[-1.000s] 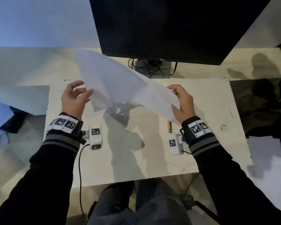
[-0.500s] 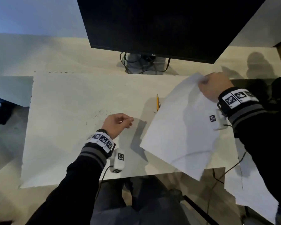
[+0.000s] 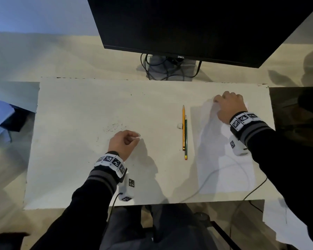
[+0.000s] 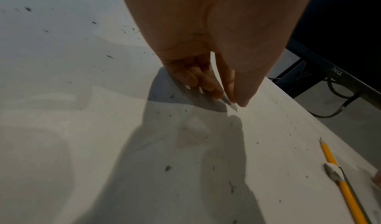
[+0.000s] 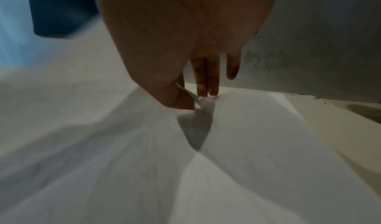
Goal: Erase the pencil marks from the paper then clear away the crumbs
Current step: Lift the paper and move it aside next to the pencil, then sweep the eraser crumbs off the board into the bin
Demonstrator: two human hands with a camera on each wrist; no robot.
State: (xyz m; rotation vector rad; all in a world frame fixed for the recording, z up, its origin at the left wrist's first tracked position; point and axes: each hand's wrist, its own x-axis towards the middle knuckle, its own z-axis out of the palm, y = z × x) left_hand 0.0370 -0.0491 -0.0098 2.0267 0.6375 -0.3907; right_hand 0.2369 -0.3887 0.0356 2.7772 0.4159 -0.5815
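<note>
We have the paper (image 3: 222, 159) lying flat on the right part of the desk (image 3: 79, 168), just beside 2 pencils, with our right hand (image 3: 229, 109) at its far edge; the fingers (image 5: 206, 79) pinch a raised fold of the sheet against the thumb. If we pull away without letting that fold go, the sheet may drag, crease or slide onto the pencils. The crumbs (image 3: 114, 126) lie scattered near the desk's middle, just beyond our left hand (image 3: 123, 141), whose fingers (image 4: 198, 79) are loosely curled with thumb and fingertips together; whether they pinch anything we cannot tell. A quick sweep there could smear the dark specks, or flick them toward the clean sheet.

Counted: 1 paper, 1 yellow pencil (image 3: 183, 129), 1 green pencil (image 3: 186, 136), 1 small white eraser (image 3: 179, 125) touching the yellow one, 1 monitor (image 3: 197, 26), and many crumbs, too fine to count.
</note>
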